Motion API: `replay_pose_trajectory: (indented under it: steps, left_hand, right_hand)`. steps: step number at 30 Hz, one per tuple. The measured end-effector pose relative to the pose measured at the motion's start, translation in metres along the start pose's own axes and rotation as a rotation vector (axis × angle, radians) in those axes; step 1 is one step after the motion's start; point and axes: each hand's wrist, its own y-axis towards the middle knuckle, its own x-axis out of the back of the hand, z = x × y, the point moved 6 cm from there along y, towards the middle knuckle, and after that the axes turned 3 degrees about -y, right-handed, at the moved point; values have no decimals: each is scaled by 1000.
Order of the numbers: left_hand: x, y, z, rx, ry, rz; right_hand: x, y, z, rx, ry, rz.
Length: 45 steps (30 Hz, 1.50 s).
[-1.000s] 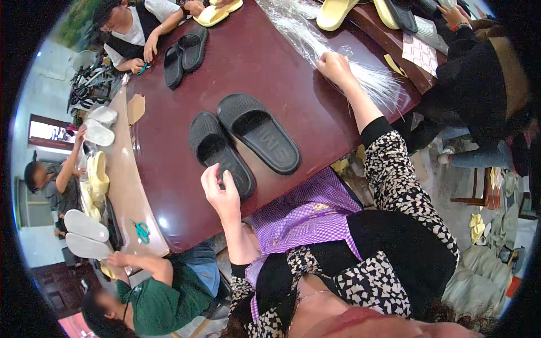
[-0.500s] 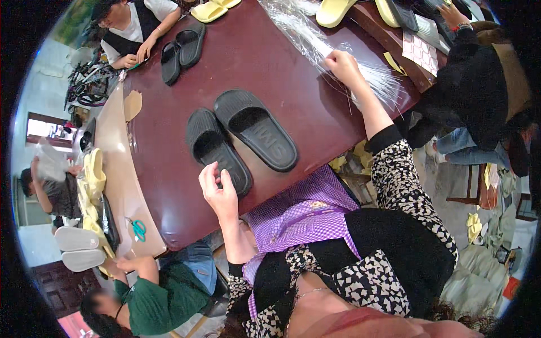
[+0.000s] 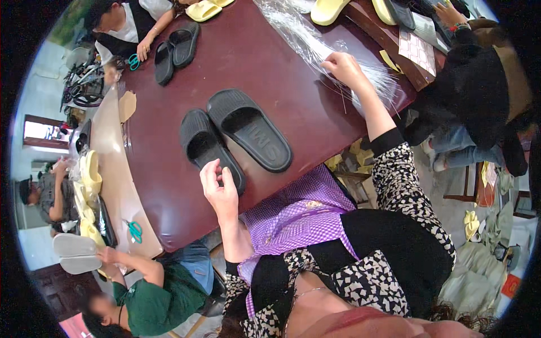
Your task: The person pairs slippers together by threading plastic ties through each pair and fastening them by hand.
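A pair of black slide slippers lies side by side on the dark red table (image 3: 163, 186). My left hand (image 3: 221, 186) hovers over the heel end of the left slipper (image 3: 194, 135), fingers loosely curved and apart, with nothing seen in them. The right slipper (image 3: 251, 129) lies beside it, toes away from me. Out at the table's right side, my right hand (image 3: 346, 69) is closed in a pinch at a bundle of thin clear plastic strands (image 3: 369, 79). How many strands the fingers hold is too fine to make out.
Another black slipper pair (image 3: 176, 52) lies near a person across the table, who has teal scissors (image 3: 133, 62). More teal scissors (image 3: 134, 231) lie on the pale table at left. There, someone in green holds grey slippers (image 3: 74, 253) near yellow slippers (image 3: 90, 172). Yellow slippers (image 3: 329, 10) sit at far right.
My hands keep nearly the same places. The view has shifted slightly. The person across has moved their hands apart, showing teal scissors, and the person in green now grips the grey slippers.
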Motion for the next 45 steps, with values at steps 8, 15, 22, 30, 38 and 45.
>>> replay_pose_trajectory:
  steps: [8,15,22,30,38,45]
  left_hand:
    - [-14,-5,-8,-24,-27,27]
    - [-19,-11,-7,-61,19,-2]
    - [-25,-7,-11,-42,5,23]
    - [-93,28,-67,-2,-452,281]
    - [-251,52,-100,562,-838,659]
    - [-305,50,-117,858,-1063,763]
  right_hand:
    - [-28,29,12,106,-105,-28]
    - [-48,48,-12,145,-297,-90]
    - [-27,51,-33,82,324,-92]
    - [-24,52,-38,-148,693,151]
    - [-38,47,-48,-176,990,83]
    - [-33,50,-51,-165,1143,5]
